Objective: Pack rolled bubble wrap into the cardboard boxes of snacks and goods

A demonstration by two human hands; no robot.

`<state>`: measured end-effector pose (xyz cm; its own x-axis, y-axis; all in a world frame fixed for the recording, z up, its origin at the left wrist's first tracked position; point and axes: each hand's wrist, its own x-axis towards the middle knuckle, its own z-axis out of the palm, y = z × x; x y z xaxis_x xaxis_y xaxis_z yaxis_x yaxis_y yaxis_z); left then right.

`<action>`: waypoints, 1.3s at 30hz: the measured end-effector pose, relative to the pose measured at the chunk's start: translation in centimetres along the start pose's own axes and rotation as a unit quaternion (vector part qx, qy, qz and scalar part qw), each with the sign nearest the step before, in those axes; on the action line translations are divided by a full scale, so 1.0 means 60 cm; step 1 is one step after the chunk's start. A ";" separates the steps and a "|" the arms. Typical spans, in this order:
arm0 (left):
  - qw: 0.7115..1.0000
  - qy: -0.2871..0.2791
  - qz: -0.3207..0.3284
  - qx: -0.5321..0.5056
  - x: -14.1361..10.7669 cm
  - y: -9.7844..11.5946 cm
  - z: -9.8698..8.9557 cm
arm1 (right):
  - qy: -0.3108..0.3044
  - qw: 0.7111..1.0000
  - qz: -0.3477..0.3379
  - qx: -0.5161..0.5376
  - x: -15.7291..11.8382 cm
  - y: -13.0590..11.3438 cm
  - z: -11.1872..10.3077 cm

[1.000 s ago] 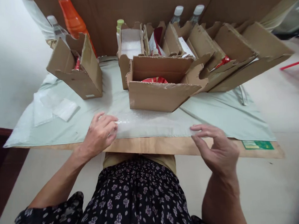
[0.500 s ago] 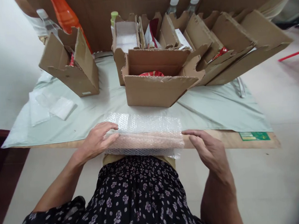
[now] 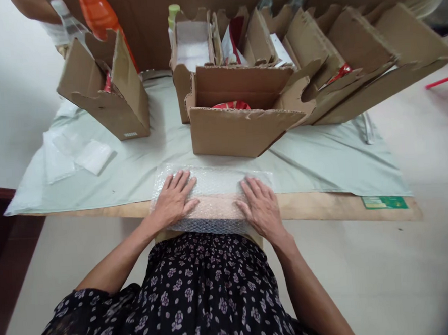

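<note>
A sheet of clear bubble wrap point(image 3: 213, 188) lies over the front edge of the table, its near side hanging toward my lap. Flat on its left part rests my left hand point(image 3: 175, 198), open, fingers spread and pointing away from me. My right hand point(image 3: 259, 203) lies open in the same way on the right part of the sheet. Neither hand grips anything. Just beyond the bubble wrap stands a low cardboard holder point(image 3: 240, 131) with something red inside it.
More cardboard holders point(image 3: 191, 43) line the back, and another holder point(image 3: 129, 110) stands at the left. Folded clear plastic pieces point(image 3: 94, 155) lie on the pale green cloth point(image 3: 322, 161). An orange bottle point(image 3: 98, 13) leans at the back left. A green card point(image 3: 385, 202) sits near the right front edge.
Both hands have moved inward from the ends of the bubble wrap and now lie flat on it. The wrap looks flatter. The view has shifted slightly.
</note>
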<state>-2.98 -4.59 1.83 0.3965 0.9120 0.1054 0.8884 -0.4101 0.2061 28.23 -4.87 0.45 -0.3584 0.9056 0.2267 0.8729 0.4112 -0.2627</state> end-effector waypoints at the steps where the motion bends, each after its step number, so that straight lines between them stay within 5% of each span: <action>1: 1.000 -0.001 -0.008 0.000 -0.004 -0.005 -0.002 | 0.014 1.000 0.018 -0.011 -0.009 0.016 -0.004; 5: 1.000 0.018 -0.018 -0.015 -0.008 0.012 -0.002 | 0.078 0.993 0.075 -0.038 -0.018 0.038 -0.010; 10: 0.998 0.036 0.033 -0.027 -0.011 0.061 0.006 | 0.080 0.996 0.033 -0.011 0.001 -0.034 0.006; 13: 0.999 0.019 0.046 -0.016 -0.019 0.058 0.006 | 0.059 0.998 0.004 0.002 -0.002 -0.047 0.013; 20: 0.997 0.072 -0.018 -0.011 -0.077 0.005 -0.015 | 0.236 0.955 0.180 -0.017 -0.102 0.085 -0.012; 25: 0.972 0.204 -0.112 -0.032 -0.155 -0.013 -0.033 | 0.357 0.902 0.244 0.011 -0.207 0.094 -0.026; 29: 0.911 0.341 -0.230 -0.039 -0.202 -0.017 -0.046 | 0.286 0.904 0.282 0.145 -0.237 0.057 0.003; 31: 0.887 0.356 -0.284 -0.072 -0.218 -0.012 -0.048 | 0.220 0.894 0.310 0.235 -0.230 0.046 0.020; 39: 0.855 0.132 -0.422 -0.270 -0.240 -0.020 0.001 | 0.085 0.836 0.264 0.474 -0.174 0.053 0.029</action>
<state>-9.71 -17.24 0.00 -0.4625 0.8808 -0.1014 0.5675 0.3819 0.7295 34.15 -12.83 -4.37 0.1166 0.9921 -0.0465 0.2121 -0.0706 -0.9747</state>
